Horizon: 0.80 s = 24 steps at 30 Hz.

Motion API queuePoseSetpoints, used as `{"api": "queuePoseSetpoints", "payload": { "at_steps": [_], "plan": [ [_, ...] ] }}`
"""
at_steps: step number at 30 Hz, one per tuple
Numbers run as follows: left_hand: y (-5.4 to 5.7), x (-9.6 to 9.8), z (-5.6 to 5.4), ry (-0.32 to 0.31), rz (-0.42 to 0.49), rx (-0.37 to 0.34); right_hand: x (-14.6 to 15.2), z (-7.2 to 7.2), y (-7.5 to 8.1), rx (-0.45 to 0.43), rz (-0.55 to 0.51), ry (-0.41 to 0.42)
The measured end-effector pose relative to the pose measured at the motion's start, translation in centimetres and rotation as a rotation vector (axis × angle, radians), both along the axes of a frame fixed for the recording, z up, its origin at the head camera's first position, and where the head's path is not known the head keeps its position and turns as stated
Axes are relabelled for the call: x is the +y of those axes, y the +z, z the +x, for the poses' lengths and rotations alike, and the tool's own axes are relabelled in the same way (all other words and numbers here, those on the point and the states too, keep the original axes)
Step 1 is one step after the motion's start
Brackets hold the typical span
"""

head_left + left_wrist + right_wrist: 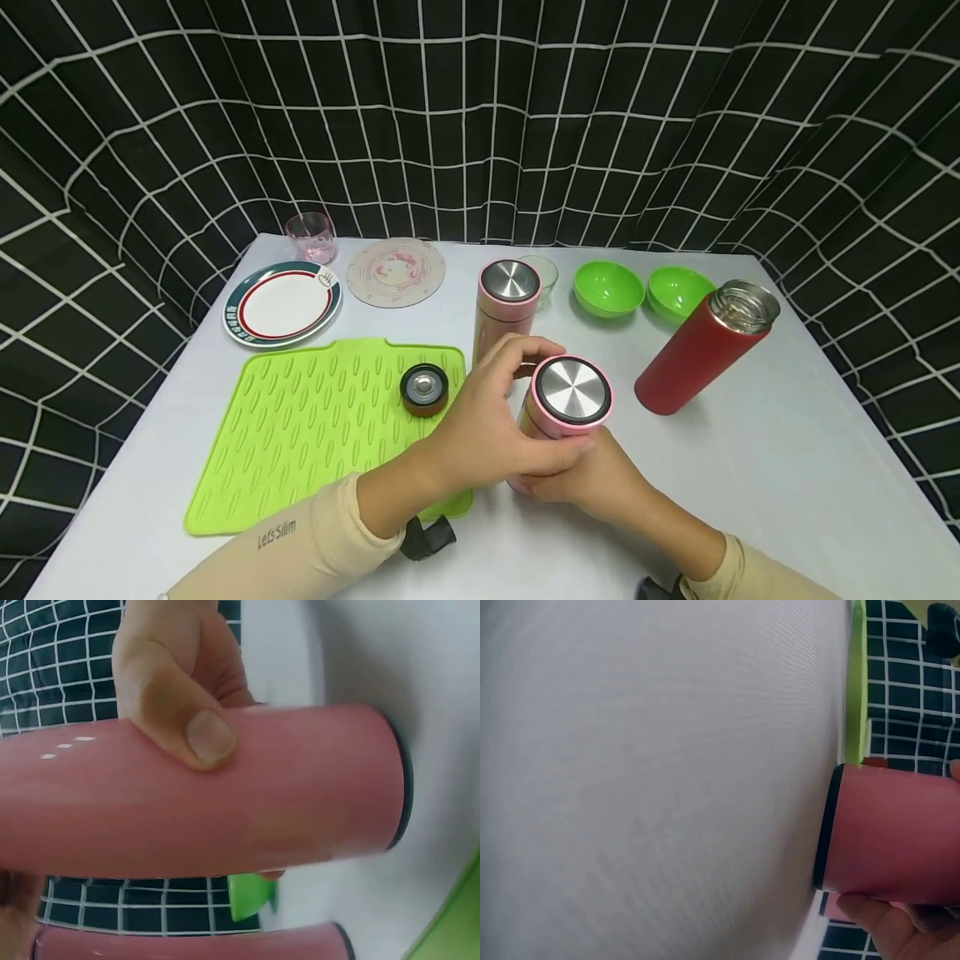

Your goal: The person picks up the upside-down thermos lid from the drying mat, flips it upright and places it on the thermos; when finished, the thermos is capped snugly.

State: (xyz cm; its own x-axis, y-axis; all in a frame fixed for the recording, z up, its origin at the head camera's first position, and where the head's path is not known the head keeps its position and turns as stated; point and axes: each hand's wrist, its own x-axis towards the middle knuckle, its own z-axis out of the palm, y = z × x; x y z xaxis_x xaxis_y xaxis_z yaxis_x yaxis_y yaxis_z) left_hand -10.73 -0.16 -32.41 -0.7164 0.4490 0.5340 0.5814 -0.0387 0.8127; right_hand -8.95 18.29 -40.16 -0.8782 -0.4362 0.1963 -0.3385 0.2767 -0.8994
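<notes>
Between both hands, in the head view, stands a pink thermos (573,389) with a brushed-metal lid top. My left hand (483,425) grips its upper part, fingers and thumb curled round just below the lid. Lower down, my right hand (592,482) holds the body; the left wrist view shows its thumb lying along the pink thermos (300,787). In the right wrist view the dark base of the thermos (892,832) is close to the tabletop; whether it touches I cannot tell. A second pink thermos (509,292) stands just behind, partly covered by my left hand.
A lidless red thermos (693,354) stands at right, near two green bowls (609,290). On the left is a green mat (300,433) bearing a round dark cap (424,389). Behind it lie a plate (283,303), a round coaster (396,272) and a pinkish glass (312,237).
</notes>
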Motion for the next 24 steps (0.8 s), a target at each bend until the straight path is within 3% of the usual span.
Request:
{"api": "queuePoseSetpoints", "payload": {
  "at_steps": [5,9,11,15,17,21,22,24],
  "plan": [
    [0.1,0.3,-0.2,-0.021,-0.081,0.019,0.1,-0.2,-0.6,0.037,-0.043,0.048],
    [0.2,0.5,0.2,0.080,-0.149,0.041,0.3,-0.1,-0.4,0.023,-0.038,0.022],
    [0.2,0.5,0.1,0.061,-0.107,0.006,0.3,0.0,-0.1,-0.004,-0.016,0.021],
    [0.3,-0.3,-0.3,-0.092,-0.032,-0.122,0.2,-0.1,0.0,-0.025,0.005,0.027],
    [0.5,-0.5,0.0,-0.077,-0.047,-0.134,0.0,-0.2,-0.1,-0.005,0.009,0.032],
    [0.5,0.1,0.2,0.036,-0.030,-0.090,0.1,-0.1,-0.2,-0.013,0.007,-0.001],
    [0.5,0.2,0.0,0.034,-0.014,-0.098,0.1,-0.1,-0.2,-0.006,0.008,-0.009],
    [0.4,0.1,-0.6,-0.054,0.037,-0.171,0.3,-0.1,-0.2,-0.015,0.004,-0.021]
  ]
}}
